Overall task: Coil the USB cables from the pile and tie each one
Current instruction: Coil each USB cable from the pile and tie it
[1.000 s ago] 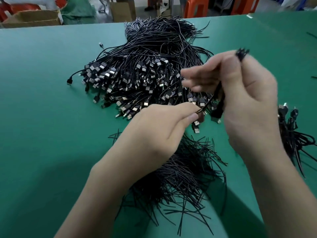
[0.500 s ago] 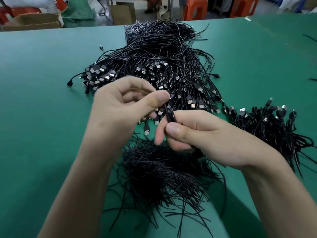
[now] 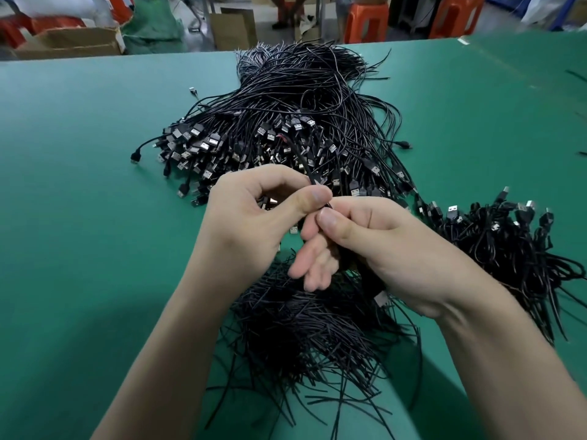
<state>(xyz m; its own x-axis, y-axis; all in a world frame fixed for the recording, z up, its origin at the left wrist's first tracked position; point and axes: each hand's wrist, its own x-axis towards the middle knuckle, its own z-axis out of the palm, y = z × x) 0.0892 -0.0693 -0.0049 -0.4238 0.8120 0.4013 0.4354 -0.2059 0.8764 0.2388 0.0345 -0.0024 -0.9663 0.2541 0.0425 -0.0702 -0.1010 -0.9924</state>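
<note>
A big pile of loose black USB cables (image 3: 286,128) lies on the green table (image 3: 79,201), plugs fanned toward me. My right hand (image 3: 381,249) is closed around a coiled black cable (image 3: 365,274); its silver plug shows below the palm. My left hand (image 3: 254,223) pinches a thin black tie wire (image 3: 303,163) at the top of that coil, thumb against my right thumb. The wire sticks up and back from the pinch. A heap of black tie wires (image 3: 301,331) lies under my hands.
Tied coiled cables (image 3: 502,242) lie in a heap at the right. One stray plug (image 3: 192,89) sits far left of the pile. Beyond the table's far edge are cardboard boxes (image 3: 73,42) and orange stools (image 3: 365,23).
My right hand came down from the raised position on the right to the middle. My left hand rose to meet it. Both now pinch together at the coil's top.
</note>
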